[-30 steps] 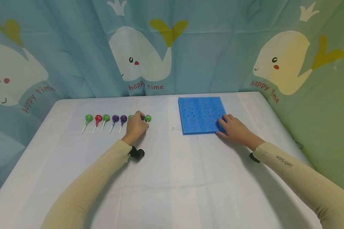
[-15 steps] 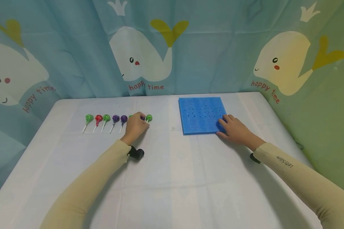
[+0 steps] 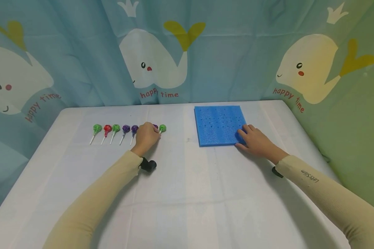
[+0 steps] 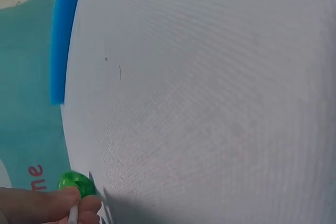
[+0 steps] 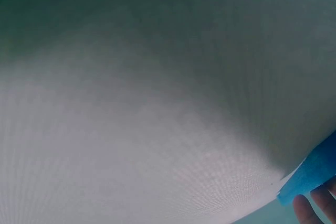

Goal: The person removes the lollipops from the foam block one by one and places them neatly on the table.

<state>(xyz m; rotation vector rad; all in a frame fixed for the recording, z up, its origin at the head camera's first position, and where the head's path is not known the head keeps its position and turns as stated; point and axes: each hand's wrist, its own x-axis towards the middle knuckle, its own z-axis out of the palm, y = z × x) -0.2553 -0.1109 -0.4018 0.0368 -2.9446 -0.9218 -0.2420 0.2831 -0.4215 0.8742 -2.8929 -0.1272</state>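
Note:
My left hand (image 3: 145, 139) is at the right end of a row of lollipops. Its thumb and fingertips pinch the white stick of a green lollipop (image 3: 162, 128), whose round wrapped head (image 4: 76, 182) shows just past the fingertips in the left wrist view. A purple lollipop (image 3: 156, 126) is mostly hidden behind this hand. On the right, my right hand (image 3: 256, 141) rests at the near right corner of a blue foam board (image 3: 216, 129) dotted with small holes. Its fingers lie on the board with the thumb by the front edge; the right wrist view shows only some fingertips against the foam (image 5: 310, 177).
Left of the hand lie a green lollipop (image 3: 97, 128), a red lollipop (image 3: 107, 128), another green lollipop (image 3: 115, 128) and two purple ones, sticks toward me. A white cloth covers the table (image 3: 187, 193). Behind it hangs a whale-print curtain (image 3: 224, 69).
The green lollipop's head has shifted very slightly right. My left hand has turned a little, its knuckles edging left over the row. The right hand and the foam board stay put.

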